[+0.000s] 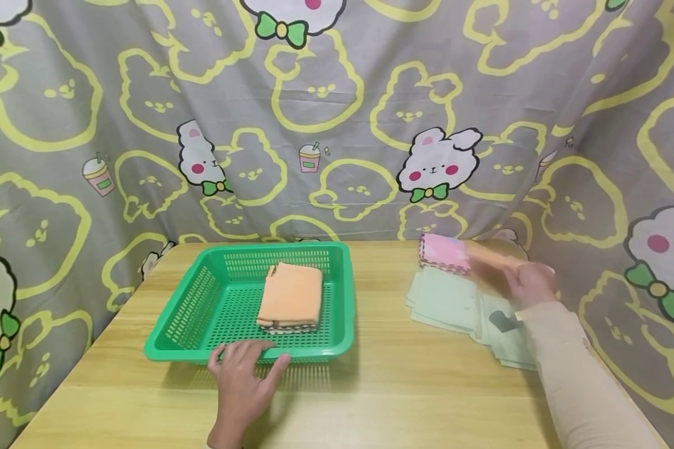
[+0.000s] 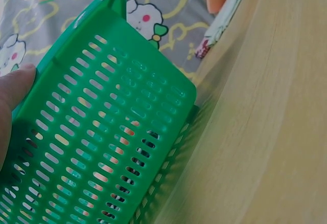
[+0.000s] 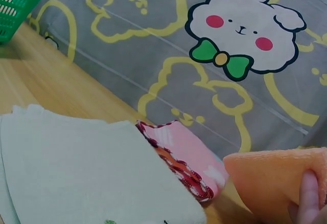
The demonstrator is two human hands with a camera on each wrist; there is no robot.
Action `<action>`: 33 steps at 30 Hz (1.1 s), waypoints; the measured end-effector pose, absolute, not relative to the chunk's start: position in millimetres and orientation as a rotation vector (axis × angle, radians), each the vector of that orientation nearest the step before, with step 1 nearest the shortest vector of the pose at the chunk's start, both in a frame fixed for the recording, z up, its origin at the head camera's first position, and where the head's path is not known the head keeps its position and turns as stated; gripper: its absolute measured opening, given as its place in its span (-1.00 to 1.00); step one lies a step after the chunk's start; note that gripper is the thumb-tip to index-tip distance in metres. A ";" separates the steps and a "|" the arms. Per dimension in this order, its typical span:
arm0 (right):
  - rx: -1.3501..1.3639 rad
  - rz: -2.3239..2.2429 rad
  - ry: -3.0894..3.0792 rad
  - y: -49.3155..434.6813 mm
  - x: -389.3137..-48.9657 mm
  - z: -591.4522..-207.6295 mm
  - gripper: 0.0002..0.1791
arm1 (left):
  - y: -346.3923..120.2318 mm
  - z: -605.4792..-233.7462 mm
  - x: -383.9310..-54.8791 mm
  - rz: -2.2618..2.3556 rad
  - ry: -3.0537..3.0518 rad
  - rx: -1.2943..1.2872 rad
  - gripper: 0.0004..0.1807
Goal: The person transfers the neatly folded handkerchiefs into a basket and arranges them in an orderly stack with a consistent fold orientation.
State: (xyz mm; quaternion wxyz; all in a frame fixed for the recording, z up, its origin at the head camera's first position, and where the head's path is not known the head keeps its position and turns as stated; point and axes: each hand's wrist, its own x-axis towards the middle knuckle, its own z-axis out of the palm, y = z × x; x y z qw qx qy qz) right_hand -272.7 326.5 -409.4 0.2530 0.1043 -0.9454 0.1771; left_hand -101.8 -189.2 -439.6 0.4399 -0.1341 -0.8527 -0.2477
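Observation:
My left hand (image 1: 243,383) holds the near rim of a green plastic basket (image 1: 345,324), fingers bent over the edge; its thumb shows at the rim in the left wrist view. A folded orange towel (image 1: 292,293) with a checkered edge lies inside, toward the right. At the table's far right, my right hand (image 1: 533,284) pinches another orange towel (image 3: 265,183), blurred in the head view. Beside that towel lies a folded pink cloth (image 1: 445,251) with a dark red patterned edge. Pale green folded cloths (image 1: 444,298) lie just in front of the pink one, partly under my right forearm.
The wooden table (image 1: 382,386) runs up to a grey curtain (image 1: 365,143) with rabbit and yellow outline prints at the back and sides. Bare wood lies between the basket and the cloths.

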 end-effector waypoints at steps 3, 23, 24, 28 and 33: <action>0.263 0.432 -2.579 327.2 -275.3 -405.0 -0.46 | -189.4 -440.5 -101.6 -0.618 -2.117 -0.327 -0.42; 0.120 0.577 -2.543 318.8 -280.7 -387.5 -0.58 | -188.5 -439.5 -101.7 -0.611 -2.118 -0.330 -0.41; 0.123 0.586 -2.529 318.0 -280.6 -386.7 -0.60 | -188.6 -439.2 -101.6 -0.610 -2.120 -0.328 -0.41; 0.134 0.602 -2.499 315.5 -280.4 -384.0 -0.66 | -188.6 -438.6 -101.3 -0.610 -2.121 -0.329 -0.40; 0.158 0.597 -2.488 313.4 -280.8 -380.3 -0.74 | -188.6 -438.3 -101.0 -0.609 -2.122 -0.330 -0.40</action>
